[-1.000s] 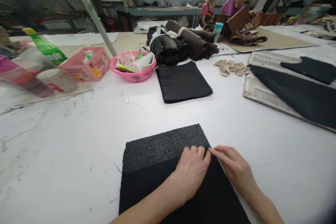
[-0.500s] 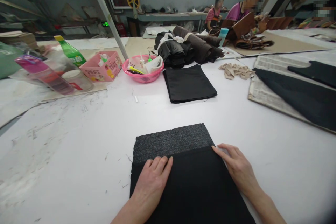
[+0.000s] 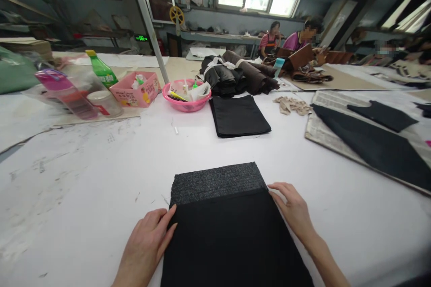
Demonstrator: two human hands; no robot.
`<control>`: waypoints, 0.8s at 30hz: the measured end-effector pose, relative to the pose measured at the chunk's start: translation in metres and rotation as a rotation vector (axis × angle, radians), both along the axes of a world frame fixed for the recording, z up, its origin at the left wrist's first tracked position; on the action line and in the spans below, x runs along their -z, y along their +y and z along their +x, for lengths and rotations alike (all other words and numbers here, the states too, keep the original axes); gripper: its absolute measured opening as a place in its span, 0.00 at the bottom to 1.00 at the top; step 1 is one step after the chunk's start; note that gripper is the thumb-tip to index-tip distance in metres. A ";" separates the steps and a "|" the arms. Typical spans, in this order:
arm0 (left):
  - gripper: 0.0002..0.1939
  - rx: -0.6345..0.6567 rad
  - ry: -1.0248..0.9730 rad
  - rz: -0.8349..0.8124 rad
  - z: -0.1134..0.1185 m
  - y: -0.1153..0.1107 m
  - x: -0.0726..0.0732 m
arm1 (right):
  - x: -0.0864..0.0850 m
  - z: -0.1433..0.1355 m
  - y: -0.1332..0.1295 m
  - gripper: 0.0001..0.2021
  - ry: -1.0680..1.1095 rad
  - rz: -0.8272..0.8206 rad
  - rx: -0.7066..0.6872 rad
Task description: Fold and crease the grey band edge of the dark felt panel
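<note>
A black fabric piece (image 3: 229, 242) lies flat before me, with a dark grey speckled strip (image 3: 217, 182) showing along its far end. My left hand (image 3: 144, 242) is at the fabric's left edge, its thumb and forefinger apart and their tips touching the cloth near the strip's lower corner. At the opposite edge, my right hand (image 3: 296, 210) pinches the corner where the black cloth meets the strip, thumb and forefinger close together. The near end of the fabric runs out of view.
Beyond lies a stack of black fabric (image 3: 240, 115), beside a pink basin (image 3: 186, 104) of small tools. A pink box (image 3: 136, 92), green bottle (image 3: 101, 69) and jar (image 3: 104, 104) stand left. At right, dark pieces (image 3: 370, 139) lie on a board (image 3: 313, 128). Two people work behind.
My left hand has moved left from the top of the fabric to its left edge. My right hand stays at the right corner. The camera view has tilted up slightly.
</note>
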State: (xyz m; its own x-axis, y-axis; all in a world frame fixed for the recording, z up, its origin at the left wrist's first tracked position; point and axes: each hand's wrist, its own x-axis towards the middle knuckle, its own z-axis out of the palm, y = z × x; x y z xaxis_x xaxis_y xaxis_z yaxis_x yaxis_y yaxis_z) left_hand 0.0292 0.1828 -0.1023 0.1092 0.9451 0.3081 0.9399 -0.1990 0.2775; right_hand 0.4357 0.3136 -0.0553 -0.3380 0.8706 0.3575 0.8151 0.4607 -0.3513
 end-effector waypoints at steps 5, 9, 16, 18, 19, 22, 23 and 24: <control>0.19 -0.024 -0.015 -0.037 0.003 0.000 -0.006 | -0.009 -0.017 0.011 0.08 -0.109 -0.094 -0.137; 0.16 -0.061 -0.012 -0.108 0.007 0.000 -0.020 | -0.007 -0.020 0.026 0.10 -0.147 -0.133 -0.220; 0.17 -0.101 -0.037 -0.145 0.011 0.000 -0.026 | -0.020 -0.021 0.040 0.19 -0.301 -0.104 -0.359; 0.17 -0.112 -0.046 -0.145 0.011 0.000 -0.028 | -0.029 -0.017 0.036 0.19 -0.230 -0.136 -0.353; 0.18 -0.118 -0.049 -0.143 0.012 0.000 -0.030 | -0.032 -0.013 0.033 0.18 -0.186 -0.164 -0.339; 0.20 -0.125 -0.065 -0.116 0.019 0.006 -0.045 | -0.037 -0.003 0.019 0.16 -0.080 -0.236 -0.303; 0.21 -0.111 -0.076 -0.103 0.024 0.010 -0.052 | -0.037 -0.001 0.015 0.17 -0.062 -0.232 -0.297; 0.22 -0.083 -0.088 -0.087 0.032 0.015 -0.060 | -0.036 0.000 0.011 0.18 -0.050 -0.209 -0.296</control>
